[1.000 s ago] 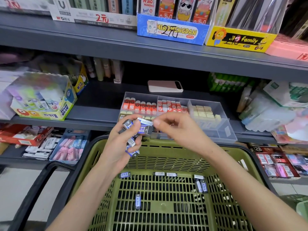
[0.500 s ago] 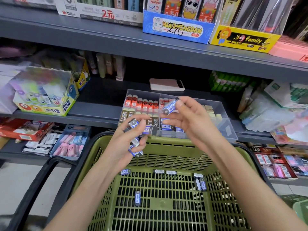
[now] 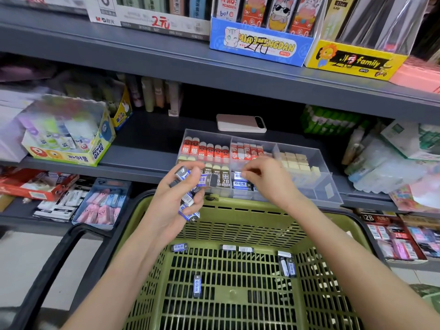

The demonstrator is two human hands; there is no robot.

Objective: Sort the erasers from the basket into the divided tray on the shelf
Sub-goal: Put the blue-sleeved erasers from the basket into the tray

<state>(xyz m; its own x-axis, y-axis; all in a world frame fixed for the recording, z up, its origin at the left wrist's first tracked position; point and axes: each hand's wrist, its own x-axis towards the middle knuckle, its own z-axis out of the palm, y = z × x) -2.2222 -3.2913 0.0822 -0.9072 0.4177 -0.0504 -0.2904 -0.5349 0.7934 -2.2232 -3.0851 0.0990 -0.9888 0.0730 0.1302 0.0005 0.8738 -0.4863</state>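
A clear plastic divided tray (image 3: 332, 186) is seen on the dark grey metal shelf (image 3: 142, 160), and everything is placed from it. Just in front of the tray, a bundle of blue-and-white sleeved erasers (image 3: 188, 202) is held in the left grip (image 3: 176, 198), with fingers and thumb curled round them; the tray's front-left corner is covered by that bundle. At the tray's middle compartment, the right grip (image 3: 266, 179) is bent over a blue-labelled eraser (image 3: 238, 175) lying at the front; the fingertips are at its edge, but whether it is pinched or only touched cannot be told. Red-sleeved erasers (image 3: 202, 148) are lined up at the back of the tray's left compartment, and cream unwrapped blocks (image 3: 294, 161) are stacked in its right one. Below the tray, the olive-green slotted plastic basket (image 3: 238, 225) is pushed close, its rim overlapping the tray's front wall. Loose erasers (image 3: 197, 285) are scattered on its floor. Behind the tray a pale pink phone (image 3: 240, 123) is laid flat. Well left of the tray, a yellow glue box (image 3: 71, 148) is parked.
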